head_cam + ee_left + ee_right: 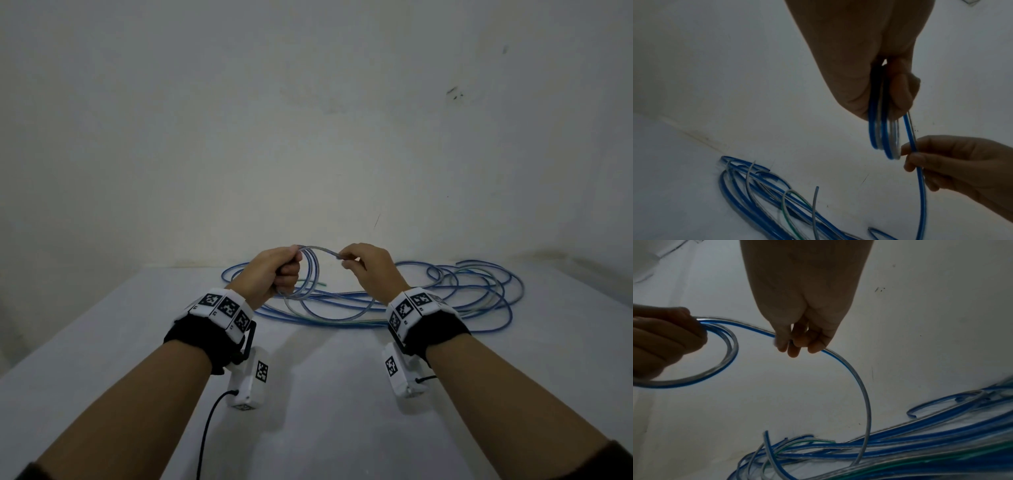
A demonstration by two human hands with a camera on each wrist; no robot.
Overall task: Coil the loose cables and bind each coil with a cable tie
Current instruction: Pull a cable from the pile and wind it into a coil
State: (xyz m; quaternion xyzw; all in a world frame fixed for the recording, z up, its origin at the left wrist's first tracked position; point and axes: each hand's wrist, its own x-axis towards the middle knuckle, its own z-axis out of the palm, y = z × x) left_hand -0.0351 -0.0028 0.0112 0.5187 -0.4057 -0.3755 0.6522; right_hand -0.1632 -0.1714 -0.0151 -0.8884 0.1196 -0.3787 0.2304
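My left hand (284,265) grips a small coil (310,274) of blue and clear cable, held above the white table; the loops (882,129) hang from its curled fingers. My right hand (356,260) pinches the same cable (849,368) a short way along, between thumb and fingertips (795,345). From there the strand arcs down into the loose tangle of blue, clear and green cables (428,294) lying on the table near the wall. No cable tie shows in any view.
The white table (308,394) meets a pale wall (308,137) just behind the cable pile. Cut cable ends (816,188) stick up from the tangle. A black cord (209,428) trails from the left wrist camera toward me.
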